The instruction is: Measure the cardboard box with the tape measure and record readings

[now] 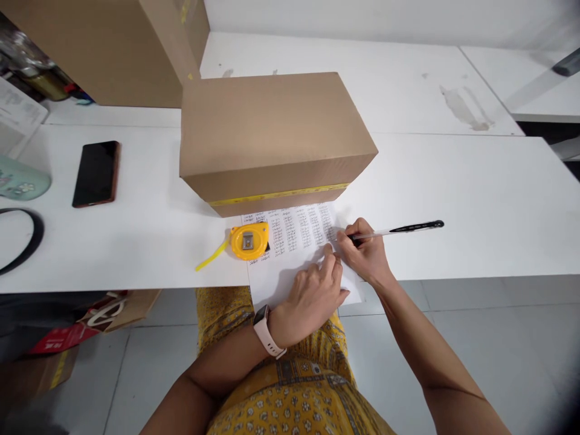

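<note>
My right hand [366, 252] grips a pen [410, 228] with a clear barrel and black ends, its tip at the right side of a sheet of paper [290, 266]. Handwritten columns fill the upper part of the sheet, though the words are too small to read. Resting on the lower part of the paper, my left hand [315, 287] lies with fingers stretched out and wears a watch with a pale pink band. A yellow tape measure [249, 240] sits on the sheet's left edge, a short length of tape pulled out. Behind them a closed cardboard box [278, 130] covers the paper's top edge.
On the left of the white table [457, 187] lie a dark phone [96, 173], a mint-green bottle [22, 178] and a black ring-shaped band [34, 238]. A larger cardboard box [122, 54] stands behind. Below the table at left is a paper bag [131, 308].
</note>
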A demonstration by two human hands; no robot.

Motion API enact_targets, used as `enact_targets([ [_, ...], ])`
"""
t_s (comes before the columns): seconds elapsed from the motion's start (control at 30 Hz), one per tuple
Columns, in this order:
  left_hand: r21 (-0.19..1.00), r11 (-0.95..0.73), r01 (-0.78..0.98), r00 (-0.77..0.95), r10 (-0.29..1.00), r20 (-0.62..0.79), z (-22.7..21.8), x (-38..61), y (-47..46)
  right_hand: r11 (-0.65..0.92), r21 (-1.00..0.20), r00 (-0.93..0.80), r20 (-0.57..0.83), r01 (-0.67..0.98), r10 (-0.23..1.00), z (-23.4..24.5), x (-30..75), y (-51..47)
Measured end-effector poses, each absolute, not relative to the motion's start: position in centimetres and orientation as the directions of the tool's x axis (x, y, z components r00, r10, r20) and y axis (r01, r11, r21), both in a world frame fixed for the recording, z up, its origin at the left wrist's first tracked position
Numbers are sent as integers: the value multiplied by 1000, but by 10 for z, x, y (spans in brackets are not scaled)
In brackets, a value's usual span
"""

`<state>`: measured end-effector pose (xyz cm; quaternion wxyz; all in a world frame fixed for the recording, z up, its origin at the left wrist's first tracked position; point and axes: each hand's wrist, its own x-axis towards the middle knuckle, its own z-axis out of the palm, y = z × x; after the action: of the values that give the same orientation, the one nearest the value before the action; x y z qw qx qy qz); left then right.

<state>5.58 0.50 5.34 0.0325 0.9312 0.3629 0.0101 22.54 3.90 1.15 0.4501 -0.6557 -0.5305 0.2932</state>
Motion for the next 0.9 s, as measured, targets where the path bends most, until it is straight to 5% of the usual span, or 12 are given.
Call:
enact_targets([
  [0.9,70,-731,679,734,676,-58,52,57,5,-35,-903,293,102,429,951,13,228,40],
])
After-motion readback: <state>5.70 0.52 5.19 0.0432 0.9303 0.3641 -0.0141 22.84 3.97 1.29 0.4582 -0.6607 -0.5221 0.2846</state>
